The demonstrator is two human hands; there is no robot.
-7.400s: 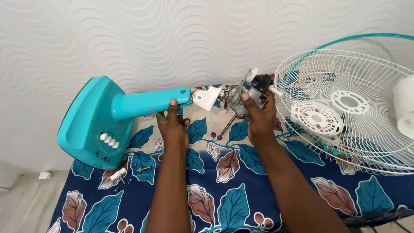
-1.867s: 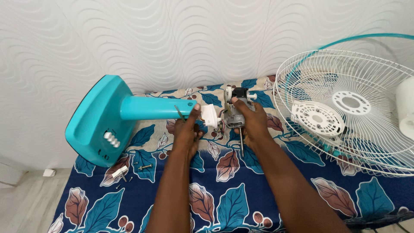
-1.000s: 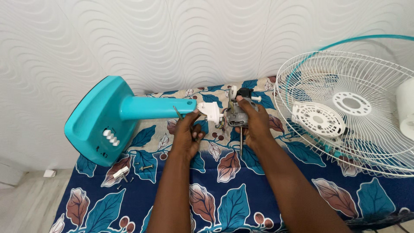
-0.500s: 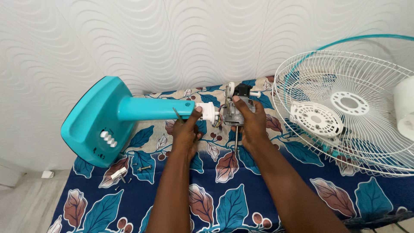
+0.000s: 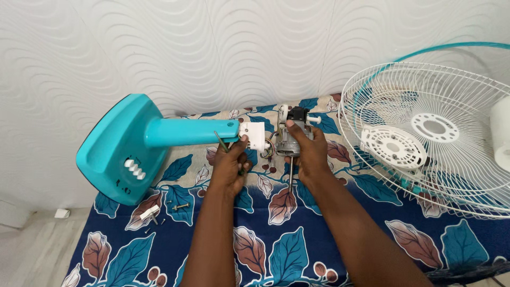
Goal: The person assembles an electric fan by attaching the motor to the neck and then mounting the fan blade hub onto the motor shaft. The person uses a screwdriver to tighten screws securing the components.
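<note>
Hands grip parts: left (image 5: 229, 162) pinches white bracket (image 5: 252, 136), right (image 5: 307, 151) clasps grey motor (image 5: 290, 139).

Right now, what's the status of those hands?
Left hand grips white plastic bracket on teal fan stand. Right hand holds grey metal motor. Nothing between.

Bright, even indoor light, sharp picture.
Soft light from above; faint shadows behind the fan stand (image 5: 127, 146) on the wall (image 5: 212, 48), mild sheen on its teal plastic. Slight wide-angle bending at the edges; grille (image 5: 457, 106) wires crisp, no blur.
</note>
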